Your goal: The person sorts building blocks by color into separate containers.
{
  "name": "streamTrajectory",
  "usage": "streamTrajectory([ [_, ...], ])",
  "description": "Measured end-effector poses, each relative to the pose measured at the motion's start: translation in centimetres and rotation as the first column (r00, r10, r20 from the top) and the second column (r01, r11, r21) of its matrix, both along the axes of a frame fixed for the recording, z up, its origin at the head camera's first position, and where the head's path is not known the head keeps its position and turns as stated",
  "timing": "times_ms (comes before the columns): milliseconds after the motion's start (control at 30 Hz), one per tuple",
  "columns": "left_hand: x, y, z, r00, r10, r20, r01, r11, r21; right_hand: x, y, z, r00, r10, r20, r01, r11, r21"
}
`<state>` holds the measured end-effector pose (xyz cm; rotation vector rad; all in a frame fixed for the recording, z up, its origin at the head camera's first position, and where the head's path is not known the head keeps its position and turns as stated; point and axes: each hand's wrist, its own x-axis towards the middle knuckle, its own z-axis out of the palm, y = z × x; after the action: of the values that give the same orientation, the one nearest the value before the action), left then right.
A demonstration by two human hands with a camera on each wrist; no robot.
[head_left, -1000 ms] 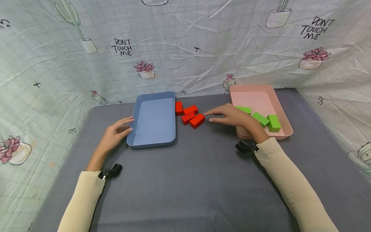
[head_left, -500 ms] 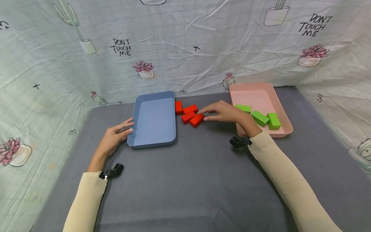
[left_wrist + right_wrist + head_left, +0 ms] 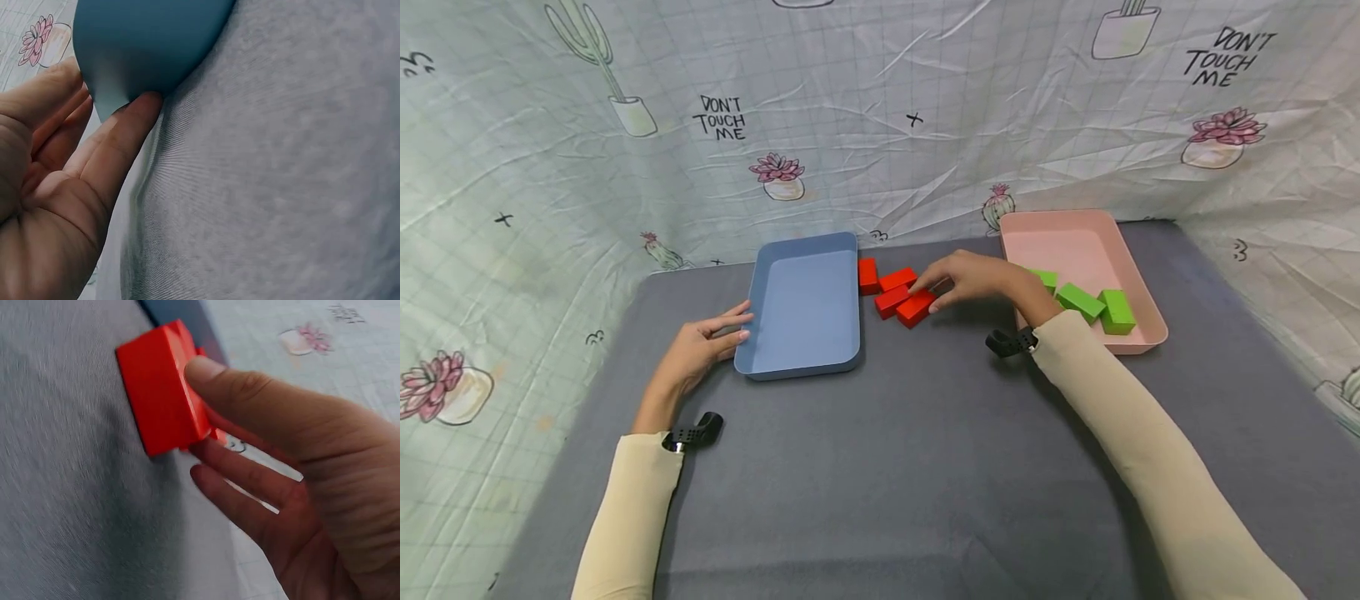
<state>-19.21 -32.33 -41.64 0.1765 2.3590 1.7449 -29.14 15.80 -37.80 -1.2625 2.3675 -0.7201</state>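
Note:
In the head view my left hand [image 3: 694, 354] rests its fingertips against the left side of a blue tray [image 3: 747, 350]. The left wrist view has the thumb and fingers, nearly straight, touching the wall of the blue tray [image 3: 144, 50]. My right hand [image 3: 973, 277] pinches the front red block [image 3: 914, 311] between thumb and fingers. In the right wrist view the thumb lies on an edge of this red block [image 3: 156, 394], and part of the fingers is hidden behind it. Several red blocks [image 3: 892, 300] lie close together right of the blue tray.
A pink tray [image 3: 1131, 267] stands at the right, holding green blocks [image 3: 1117, 312]; my right forearm partly covers one. A grey cloth [image 3: 880, 467] covers the table. Behind hangs a printed cloth [image 3: 865, 100] with plant drawings.
My right hand has moved left and come down onto the front red block, its thumb and fingers closing about it. The left hand has settled against the blue tray's side.

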Motion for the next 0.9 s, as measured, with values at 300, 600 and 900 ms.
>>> streamTrajectory([
  [300,-0.3,-0.3,0.6,0.998,-0.059,0.022,0.059,0.998,-0.025,-2.2,-0.6,0.3,0.981,0.035,0.192,-0.036,0.999,0.005],
  [600,-0.3,-0.1,0.8,0.999,-0.02,0.049,0.021,1.0,-0.008,-3.6,-1.0,-0.6,0.964,0.039,0.261,-0.04,0.999,0.0],
  [900,-0.4,0.0,1.1,0.998,-0.039,0.047,0.04,0.999,-0.021,-3.9,-1.2,-1.3,0.945,0.096,0.311,-0.097,0.995,-0.013],
])
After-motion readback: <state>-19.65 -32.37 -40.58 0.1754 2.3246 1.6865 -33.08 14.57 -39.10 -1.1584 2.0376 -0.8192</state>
